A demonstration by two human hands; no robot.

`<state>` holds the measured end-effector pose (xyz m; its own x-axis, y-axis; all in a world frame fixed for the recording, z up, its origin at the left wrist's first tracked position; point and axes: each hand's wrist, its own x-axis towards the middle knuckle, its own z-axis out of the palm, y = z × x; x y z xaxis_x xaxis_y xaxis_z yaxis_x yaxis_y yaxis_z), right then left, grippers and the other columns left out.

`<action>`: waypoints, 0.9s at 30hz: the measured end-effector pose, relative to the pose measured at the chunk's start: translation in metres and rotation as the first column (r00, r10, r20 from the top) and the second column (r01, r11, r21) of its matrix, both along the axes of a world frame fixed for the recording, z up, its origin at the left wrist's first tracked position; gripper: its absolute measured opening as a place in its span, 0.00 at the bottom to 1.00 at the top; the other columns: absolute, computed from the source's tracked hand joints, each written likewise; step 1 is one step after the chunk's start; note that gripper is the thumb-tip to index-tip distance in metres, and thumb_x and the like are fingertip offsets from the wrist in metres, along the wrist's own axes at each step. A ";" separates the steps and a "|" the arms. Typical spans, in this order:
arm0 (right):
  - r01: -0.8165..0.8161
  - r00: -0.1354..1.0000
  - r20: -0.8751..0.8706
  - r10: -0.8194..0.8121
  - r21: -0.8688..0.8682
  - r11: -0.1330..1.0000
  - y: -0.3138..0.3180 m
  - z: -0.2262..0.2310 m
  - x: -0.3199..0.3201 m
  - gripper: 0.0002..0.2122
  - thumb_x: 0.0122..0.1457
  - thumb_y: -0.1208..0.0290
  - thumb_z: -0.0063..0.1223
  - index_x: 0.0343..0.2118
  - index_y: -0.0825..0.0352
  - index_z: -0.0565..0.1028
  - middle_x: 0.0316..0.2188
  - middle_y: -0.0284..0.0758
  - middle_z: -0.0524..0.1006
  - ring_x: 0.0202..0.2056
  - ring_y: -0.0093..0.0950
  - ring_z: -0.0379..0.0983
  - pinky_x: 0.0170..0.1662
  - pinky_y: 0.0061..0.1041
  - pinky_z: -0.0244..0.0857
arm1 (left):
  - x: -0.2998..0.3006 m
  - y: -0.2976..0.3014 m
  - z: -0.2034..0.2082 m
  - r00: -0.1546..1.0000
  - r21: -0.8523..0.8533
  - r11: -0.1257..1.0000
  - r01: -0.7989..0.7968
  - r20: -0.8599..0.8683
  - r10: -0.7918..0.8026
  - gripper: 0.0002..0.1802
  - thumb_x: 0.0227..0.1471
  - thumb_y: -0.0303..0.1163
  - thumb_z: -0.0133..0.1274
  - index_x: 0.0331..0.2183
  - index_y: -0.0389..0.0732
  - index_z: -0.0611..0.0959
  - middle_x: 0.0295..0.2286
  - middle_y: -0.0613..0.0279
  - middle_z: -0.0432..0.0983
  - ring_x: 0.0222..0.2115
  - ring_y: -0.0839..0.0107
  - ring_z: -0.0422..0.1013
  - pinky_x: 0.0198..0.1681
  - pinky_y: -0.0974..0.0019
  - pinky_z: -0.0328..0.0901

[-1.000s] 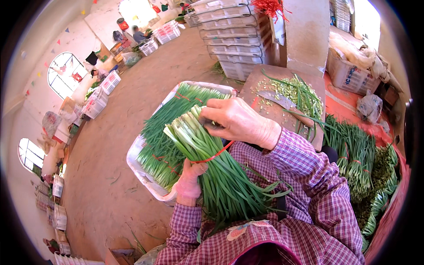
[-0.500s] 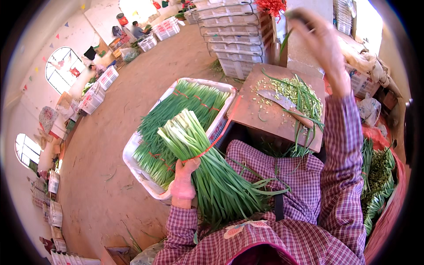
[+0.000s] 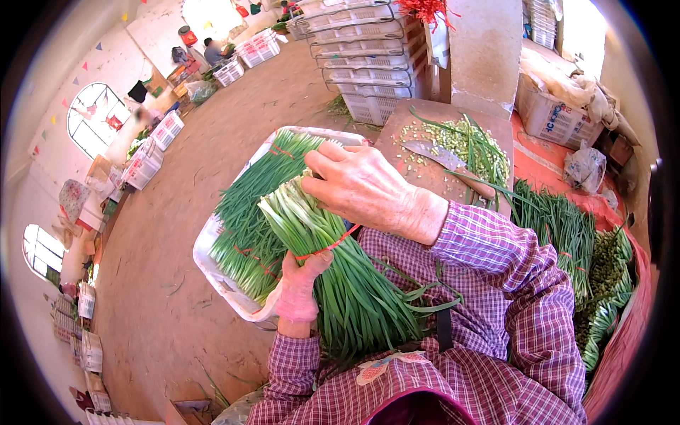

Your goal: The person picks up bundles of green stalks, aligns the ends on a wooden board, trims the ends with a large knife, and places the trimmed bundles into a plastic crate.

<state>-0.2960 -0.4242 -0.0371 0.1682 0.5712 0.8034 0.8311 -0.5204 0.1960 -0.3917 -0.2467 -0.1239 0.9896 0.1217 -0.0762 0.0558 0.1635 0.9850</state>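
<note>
Head cam: L hand [image 3: 297, 294] clenched the bunch [image 3: 365, 290] at its red band [image 3: 343, 242], near the crate [image 3: 205, 253], pale ends [image 3: 283, 200] up; R hand [image 3: 372, 188] curled over those ends (gripping a stalk? couldn't tell, fingertips hidden). Knife [image 3: 439, 156] lay on the board [image 3: 397, 157] off R, w/ chopped bits [image 3: 492, 159] beside it.

Inside what appears to be a vegetable-trimming and packing workroom, a tall crate stack [image 3: 365, 64] stands near a pillar [image 3: 485, 60], while more white crates [image 3: 144, 164] line a wall with arched windows [image 3: 99, 120]. A knife [image 3: 435, 153] and chopped trimmings [image 3: 490, 157] cover a board [image 3: 446, 185]; banded green bundles [image 3: 567, 234] lie nearby, and a person [image 3: 214, 53] appears across the earth-brown floor [image 3: 163, 255].
</note>
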 end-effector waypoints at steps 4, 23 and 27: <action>-0.032 0.999 0.009 0.033 -0.045 0.998 -0.002 -0.006 0.008 0.05 0.43 0.70 0.52 0.20 0.64 0.70 0.27 0.31 0.67 0.34 0.26 0.69 0.31 0.23 0.69 | 0.001 -0.005 0.001 1.000 -0.022 1.000 0.019 0.001 -0.019 0.24 0.43 0.36 0.63 0.42 0.37 0.77 0.34 0.66 0.74 0.33 0.77 0.69 0.39 0.70 0.65; 0.124 0.777 -0.629 0.022 0.188 0.974 0.000 -0.020 -0.033 0.15 0.53 0.58 0.60 0.28 0.67 0.72 0.23 0.41 0.76 0.27 0.40 0.76 0.29 0.36 0.69 | 0.002 -0.013 0.005 1.000 0.026 0.999 -0.025 -0.014 0.025 0.23 0.45 0.32 0.60 0.44 0.37 0.76 0.36 0.66 0.74 0.35 0.77 0.69 0.41 0.71 0.65; 0.145 0.743 -0.668 0.039 0.218 0.965 0.005 -0.033 -0.027 0.14 0.50 0.63 0.60 0.27 0.69 0.71 0.22 0.42 0.76 0.26 0.42 0.76 0.29 0.38 0.69 | 0.005 -0.019 0.007 0.999 -0.032 0.999 -0.034 0.001 0.034 0.23 0.46 0.31 0.60 0.45 0.36 0.75 0.35 0.66 0.73 0.34 0.77 0.69 0.39 0.71 0.66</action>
<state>-0.3229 -0.4192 -0.0701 0.7325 0.3500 0.5839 0.6703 -0.5206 -0.5288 -0.3872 -0.2653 -0.1170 0.9851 0.1525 -0.0791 0.0482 0.1968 0.9793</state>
